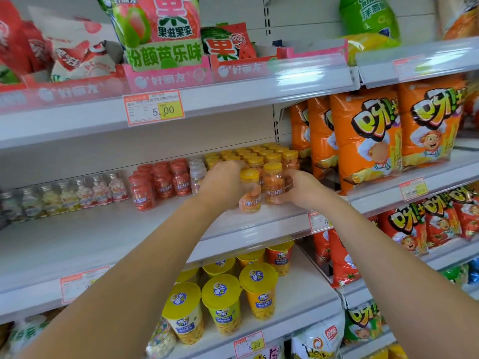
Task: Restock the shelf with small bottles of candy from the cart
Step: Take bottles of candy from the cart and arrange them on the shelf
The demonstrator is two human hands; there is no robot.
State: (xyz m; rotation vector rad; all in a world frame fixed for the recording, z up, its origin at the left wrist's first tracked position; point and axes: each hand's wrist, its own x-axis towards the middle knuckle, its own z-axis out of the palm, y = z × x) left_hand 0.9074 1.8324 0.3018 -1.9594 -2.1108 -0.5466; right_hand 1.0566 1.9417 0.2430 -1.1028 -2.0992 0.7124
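Note:
Both my arms reach up to the middle shelf (108, 237). My left hand (220, 182) is curled round an orange candy bottle with a yellow cap (250, 195) at the front of the shelf. My right hand (302, 187) grips a second yellow-capped orange bottle (273, 185) right beside it. Behind them stands a block of several yellow-capped bottles (261, 155). Left of my hands stand red-capped bottles (158, 183) and further left a row of silver-capped bottles (77, 194). The cart is out of view.
Orange snack bags (368, 136) fill the shelf section to the right. Fruit gummy bags in pink display boxes (166, 47) sit on the shelf above. Yellow-lidded snack cups (223, 301) stand on the shelf below. Price tags (154, 108) hang on the shelf edges.

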